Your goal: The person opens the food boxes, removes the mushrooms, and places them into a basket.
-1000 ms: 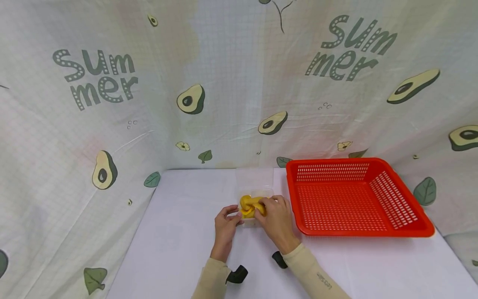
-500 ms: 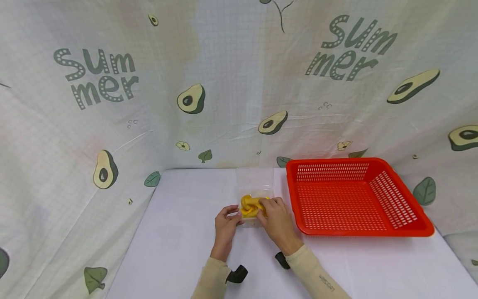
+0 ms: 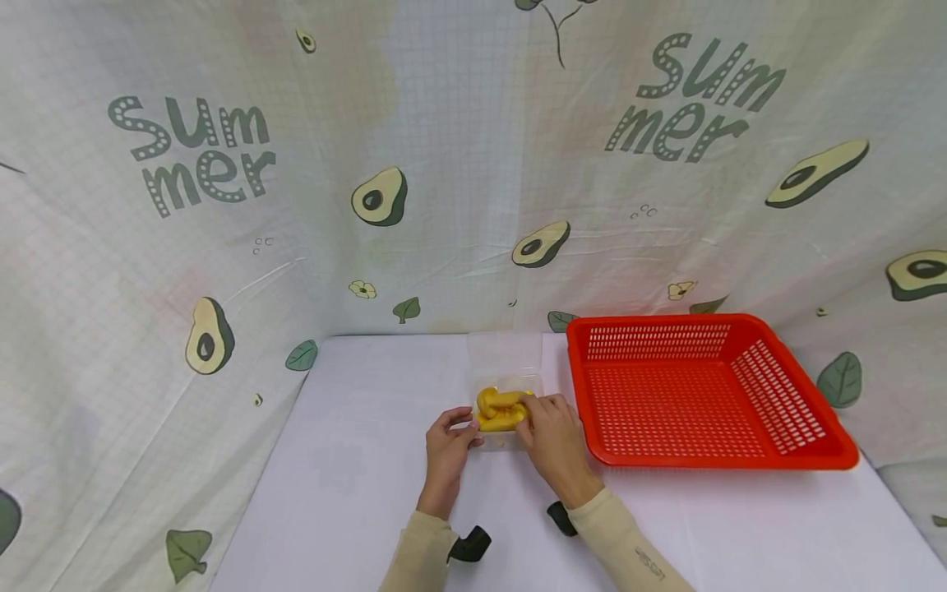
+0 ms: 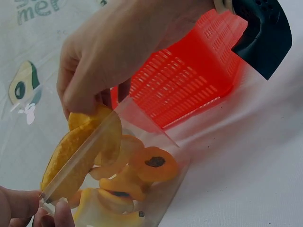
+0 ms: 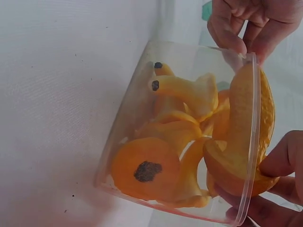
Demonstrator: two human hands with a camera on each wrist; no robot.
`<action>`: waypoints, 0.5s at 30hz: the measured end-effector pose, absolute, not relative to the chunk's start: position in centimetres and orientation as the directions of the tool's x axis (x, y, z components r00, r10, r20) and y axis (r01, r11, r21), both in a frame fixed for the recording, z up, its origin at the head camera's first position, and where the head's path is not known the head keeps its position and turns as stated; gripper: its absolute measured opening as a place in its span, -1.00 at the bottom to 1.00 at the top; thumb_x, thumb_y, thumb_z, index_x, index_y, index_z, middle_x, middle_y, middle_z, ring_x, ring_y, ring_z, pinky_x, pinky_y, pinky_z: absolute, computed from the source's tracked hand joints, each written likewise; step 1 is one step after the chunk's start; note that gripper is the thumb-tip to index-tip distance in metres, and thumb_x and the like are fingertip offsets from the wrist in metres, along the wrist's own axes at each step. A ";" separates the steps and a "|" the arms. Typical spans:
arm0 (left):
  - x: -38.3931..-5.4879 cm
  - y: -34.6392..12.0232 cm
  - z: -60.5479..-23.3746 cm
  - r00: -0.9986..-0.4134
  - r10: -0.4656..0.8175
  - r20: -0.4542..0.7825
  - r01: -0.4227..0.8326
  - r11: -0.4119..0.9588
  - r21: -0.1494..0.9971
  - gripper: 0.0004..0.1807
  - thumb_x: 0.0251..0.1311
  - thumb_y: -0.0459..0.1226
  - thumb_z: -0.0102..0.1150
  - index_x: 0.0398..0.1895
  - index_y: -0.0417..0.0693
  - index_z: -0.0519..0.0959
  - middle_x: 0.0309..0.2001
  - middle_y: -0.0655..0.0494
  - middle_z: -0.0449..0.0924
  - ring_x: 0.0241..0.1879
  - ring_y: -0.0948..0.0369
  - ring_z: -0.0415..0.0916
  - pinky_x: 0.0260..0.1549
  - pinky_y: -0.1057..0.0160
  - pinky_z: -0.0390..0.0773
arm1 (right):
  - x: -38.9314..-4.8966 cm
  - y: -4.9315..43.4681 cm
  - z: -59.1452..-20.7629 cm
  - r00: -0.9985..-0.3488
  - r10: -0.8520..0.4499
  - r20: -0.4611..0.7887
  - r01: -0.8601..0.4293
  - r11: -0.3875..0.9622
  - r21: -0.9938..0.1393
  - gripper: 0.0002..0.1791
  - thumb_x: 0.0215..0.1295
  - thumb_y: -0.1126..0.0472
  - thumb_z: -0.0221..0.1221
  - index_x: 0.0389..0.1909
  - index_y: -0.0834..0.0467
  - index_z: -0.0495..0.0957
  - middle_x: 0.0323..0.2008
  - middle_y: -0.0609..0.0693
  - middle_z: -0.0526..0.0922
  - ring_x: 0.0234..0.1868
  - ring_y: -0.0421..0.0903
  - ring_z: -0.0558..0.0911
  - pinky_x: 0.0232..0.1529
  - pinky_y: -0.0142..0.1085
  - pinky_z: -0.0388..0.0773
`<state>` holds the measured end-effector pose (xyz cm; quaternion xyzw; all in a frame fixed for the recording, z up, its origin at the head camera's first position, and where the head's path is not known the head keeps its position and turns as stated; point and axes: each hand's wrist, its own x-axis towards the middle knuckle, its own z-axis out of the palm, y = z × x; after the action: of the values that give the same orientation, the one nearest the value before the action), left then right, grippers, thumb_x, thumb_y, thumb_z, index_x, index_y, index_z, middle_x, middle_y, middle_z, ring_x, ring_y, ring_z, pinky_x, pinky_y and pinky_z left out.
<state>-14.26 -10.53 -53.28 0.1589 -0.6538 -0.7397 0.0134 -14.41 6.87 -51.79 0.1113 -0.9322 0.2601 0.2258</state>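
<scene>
A clear plastic box (image 5: 135,101) stands on the table, filled with several yellow-orange mushroom-shaped pieces (image 5: 182,94), some showing dark ends. My left hand (image 3: 445,456) pinches the box's rim at its near left corner. On the right side, my right hand (image 3: 556,440) pinches the end of a yellow mushroom (image 5: 244,113) lying at the top of the heap by the rim. Both fingertips and thumb of that hand show against the mushroom in the right wrist view. Part of the contents is hidden beneath the upper pieces.
The box's transparent lid (image 3: 505,353) lies folded back behind it. Close to the right stands a red perforated plastic basket (image 3: 669,411). A printed cloth (image 3: 459,164) hangs behind the white table (image 3: 355,460).
My right hand has shifted slightly to the right, and the yellow mushrooms have been turned and laid lower in the box. My left hand stays at the rim.
</scene>
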 end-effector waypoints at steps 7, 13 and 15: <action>-14.2 -10.6 -53.4 -0.954 -0.216 -0.209 -0.179 -0.151 0.972 -0.67 0.35 -0.52 0.28 0.16 -0.45 0.57 0.02 -0.18 0.57 -0.31 0.23 0.57 -0.32 0.35 0.77 | -14.3 7.0 -52.1 -0.853 -0.054 0.519 -0.335 0.819 -0.465 -0.70 0.18 0.34 0.43 -0.04 0.22 0.75 -0.20 0.12 0.80 -0.11 0.11 0.61 -0.04 0.01 0.67; -14.3 -10.7 -53.4 -0.956 -0.205 -0.211 -0.181 -0.157 0.971 -0.65 0.36 -0.51 0.28 0.17 -0.45 0.56 0.01 -0.15 0.57 -0.28 0.21 0.57 -0.30 0.32 0.78 | -14.3 7.0 -51.7 -0.773 -0.044 0.633 -0.402 0.806 -0.435 -0.68 0.17 0.39 0.43 -0.03 0.20 0.73 -0.16 0.12 0.78 -0.02 0.16 0.60 0.10 0.08 0.58; -14.3 -10.7 -53.4 -0.956 -0.205 -0.210 -0.179 -0.158 0.971 -0.65 0.36 -0.51 0.29 0.17 -0.46 0.56 0.01 -0.14 0.58 -0.28 0.20 0.58 -0.31 0.32 0.78 | -14.3 7.0 -51.5 -0.745 -0.046 0.665 -0.427 0.799 -0.423 -0.67 0.18 0.39 0.42 -0.02 0.18 0.72 -0.12 0.12 0.78 0.00 0.17 0.60 0.12 0.09 0.56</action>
<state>-14.33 -10.68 -53.40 0.1480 -0.6488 -0.7464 0.0085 -14.26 7.01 -51.52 0.1331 -0.8889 0.2874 0.3310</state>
